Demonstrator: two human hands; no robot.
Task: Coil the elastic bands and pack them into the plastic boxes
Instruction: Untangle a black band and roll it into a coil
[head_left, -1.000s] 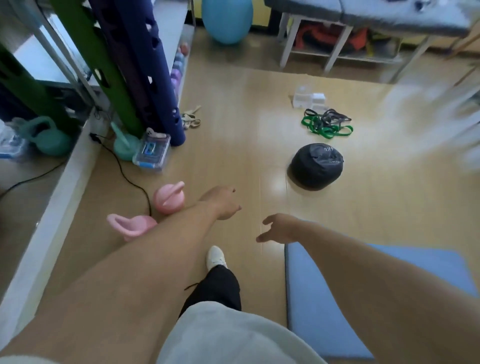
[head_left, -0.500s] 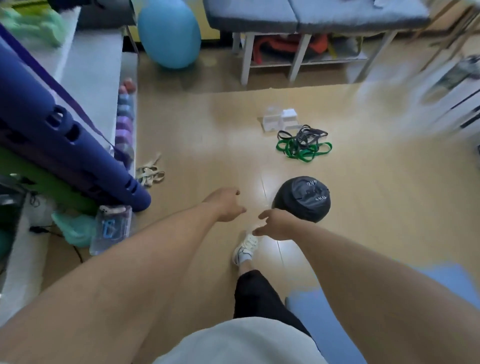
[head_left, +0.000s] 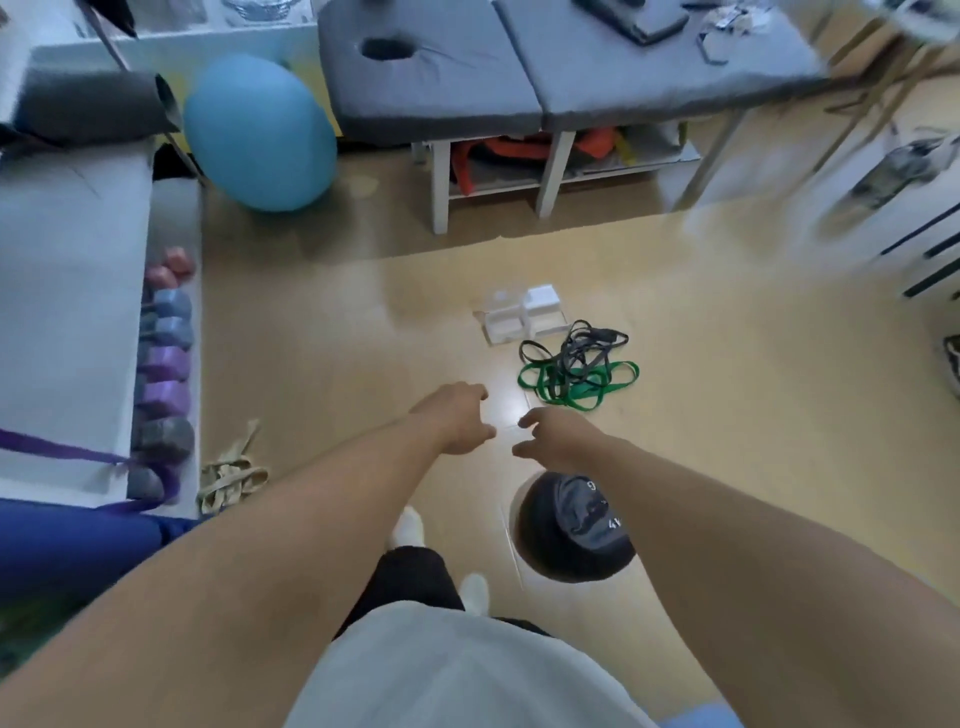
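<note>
A black weighted ball (head_left: 566, 540) is partly hidden by the right forearm. Both hands, left (head_left: 457, 418) and right (head_left: 556, 436), are held out over the floor (head_left: 322, 364), fingers loosely curled, nothing gripped. Beyond them, tangled green and black elastic bands (head_left: 576, 371) are seen beside blurred plastic boxes (head_left: 524, 314).

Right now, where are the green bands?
In the head view the green bands lie on the floor just right of centre, tangled with the black bands, right in front of the plastic boxes and beyond the right hand.
</note>
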